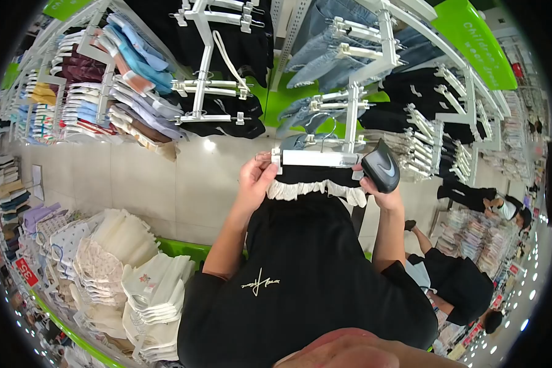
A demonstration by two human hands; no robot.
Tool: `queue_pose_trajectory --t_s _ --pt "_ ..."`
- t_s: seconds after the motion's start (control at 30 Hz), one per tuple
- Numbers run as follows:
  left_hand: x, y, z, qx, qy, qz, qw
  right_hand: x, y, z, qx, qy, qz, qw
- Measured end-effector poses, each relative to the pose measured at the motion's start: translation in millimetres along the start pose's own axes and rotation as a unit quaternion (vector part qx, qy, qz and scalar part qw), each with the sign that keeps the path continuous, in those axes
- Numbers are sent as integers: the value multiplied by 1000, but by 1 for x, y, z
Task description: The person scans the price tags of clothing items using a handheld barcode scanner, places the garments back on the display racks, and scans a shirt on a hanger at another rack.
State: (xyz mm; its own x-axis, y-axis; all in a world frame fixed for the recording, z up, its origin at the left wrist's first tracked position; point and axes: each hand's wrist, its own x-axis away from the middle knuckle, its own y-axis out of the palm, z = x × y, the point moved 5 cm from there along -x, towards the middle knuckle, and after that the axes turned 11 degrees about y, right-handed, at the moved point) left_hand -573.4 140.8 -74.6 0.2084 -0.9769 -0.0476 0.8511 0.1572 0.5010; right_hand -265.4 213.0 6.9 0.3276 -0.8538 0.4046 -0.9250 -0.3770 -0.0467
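A white clip hanger (320,159) is held level in front of my chest. My left hand (257,178) is closed, its thumb and fingers pinching the hanger's left clip. From the hanger hangs a black garment with a pale ruffled strip (316,191); the rest of it blends with my black shirt. My right hand (381,195) is closed around a dark grey and black barcode scanner (381,170), at the hanger's right end. The scanner covers that end, so whether these fingers also grip the hanger is hidden.
Jeans (328,46) and black trousers (242,119) hang on white racks ahead. Shirts (141,52) hang to the left, and white dresses (153,288) stand lower left. A person in black (463,285) is at lower right; another person (503,207) is farther off. Pale floor tiles (208,196) lie between racks.
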Motion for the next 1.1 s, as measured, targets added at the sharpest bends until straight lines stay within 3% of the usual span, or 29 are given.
queue_pose_trajectory --t_s 0.13,0.37,0.5,0.57,0.7,0.9,1.1 --pt "-6 25 34 -10 1 17 1000 12 1 -3 -22 2 -22 1000" --pt "12 40 29 -102 27 -83 991 26 -2 -5 -16 -45 -68 997" --pt "26 73 23 -146 14 -106 983 44 -39 9 -46 -17 -73 996" --pt "32 101 20 -169 15 -127 977 56 -65 22 -75 -11 -52 996" --pt "46 170 -9 -164 9 -168 972 86 -117 22 -134 -108 -20 985" --pt "79 291 -66 -214 31 -239 947 134 -220 84 -288 -103 19 952" --pt "112 389 -133 -227 46 -317 920 187 -318 141 -349 -115 82 926"
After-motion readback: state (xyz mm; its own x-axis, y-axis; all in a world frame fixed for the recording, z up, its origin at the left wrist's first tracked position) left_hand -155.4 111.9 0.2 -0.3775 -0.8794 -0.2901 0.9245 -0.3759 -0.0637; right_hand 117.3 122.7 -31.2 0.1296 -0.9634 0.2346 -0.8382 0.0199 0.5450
